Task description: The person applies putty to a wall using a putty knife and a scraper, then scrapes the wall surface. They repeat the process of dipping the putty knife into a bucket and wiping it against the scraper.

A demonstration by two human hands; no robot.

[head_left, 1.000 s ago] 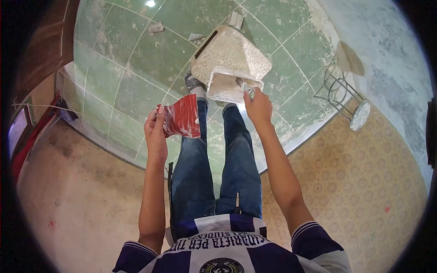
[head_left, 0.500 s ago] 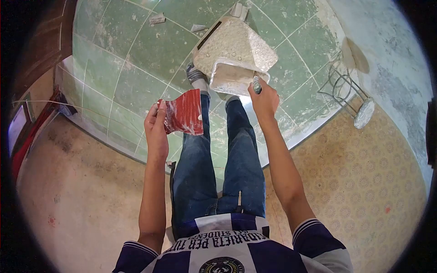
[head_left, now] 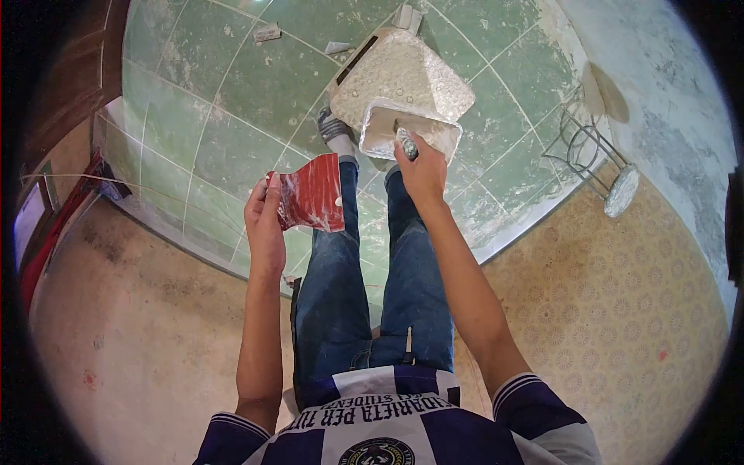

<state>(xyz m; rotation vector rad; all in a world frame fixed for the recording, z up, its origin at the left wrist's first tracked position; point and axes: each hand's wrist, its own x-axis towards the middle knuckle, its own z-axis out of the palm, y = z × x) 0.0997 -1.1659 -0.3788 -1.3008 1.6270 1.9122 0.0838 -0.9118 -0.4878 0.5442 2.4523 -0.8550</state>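
Note:
My left hand [head_left: 266,213] pinches the left edge of a red flexible spreader [head_left: 311,194] streaked with white paste, held in the air over my left leg. A white rectangular tub [head_left: 372,138], its walls coated in pale paste, is in front of my legs. My right hand [head_left: 425,172] is closed round the short, paste-smeared handle of a putty knife [head_left: 407,145] at the tub's near side. The tool's far end points into the tub; its blade can hardly be made out.
A plaster-spattered stool or platform [head_left: 411,77] is just beyond the tub. Scraps [head_left: 267,32] lie on the green tiled floor [head_left: 256,85]. To the right, a metal-legged stool [head_left: 620,190] lies tipped by the pale wall [head_left: 674,132]. A thin cord [head_left: 147,184] runs at the left.
My right hand has moved left with the putty knife, from the tub's right corner to nearer its middle. The red spreader in my left hand has barely shifted.

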